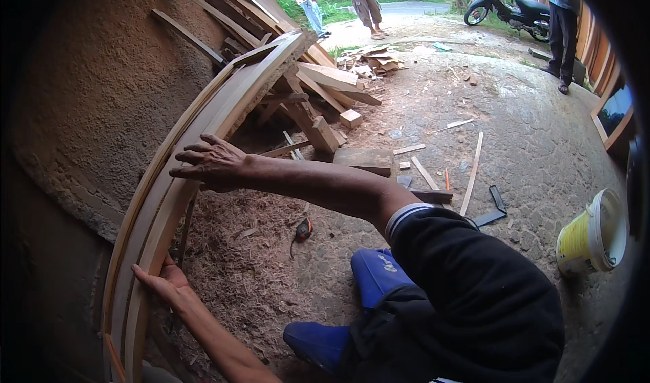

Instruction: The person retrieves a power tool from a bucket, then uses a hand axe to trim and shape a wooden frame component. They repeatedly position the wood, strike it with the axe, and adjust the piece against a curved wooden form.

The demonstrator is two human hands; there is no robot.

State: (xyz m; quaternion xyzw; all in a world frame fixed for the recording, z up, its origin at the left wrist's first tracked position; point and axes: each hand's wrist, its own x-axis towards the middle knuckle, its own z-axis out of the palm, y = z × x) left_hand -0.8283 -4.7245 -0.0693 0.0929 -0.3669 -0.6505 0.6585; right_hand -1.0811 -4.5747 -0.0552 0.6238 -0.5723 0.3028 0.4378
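Long wooden planks [152,214] lie side by side on a workbench along my left, bowed by the lens. My left hand [168,285] grips the near edge of the closest plank, its thumb on top and its fingers below the edge. Farther along, my right hand [210,163] rests palm down over the planks with its fingers spread, holding nothing. My right forearm crosses over the ground in front of me. A thin orange object [114,357] lies on the planks at the bottom left; its kind is unclear.
A tape measure [304,229] lies among wood shavings. Beyond are wood offcuts [369,61], a thin batten [472,173] and a dark L-shaped tool [495,209]. A yellow-and-white bucket [592,234] stands right. Several people and a motorbike [512,10] are farther back. A rough wall [88,119] borders the left.
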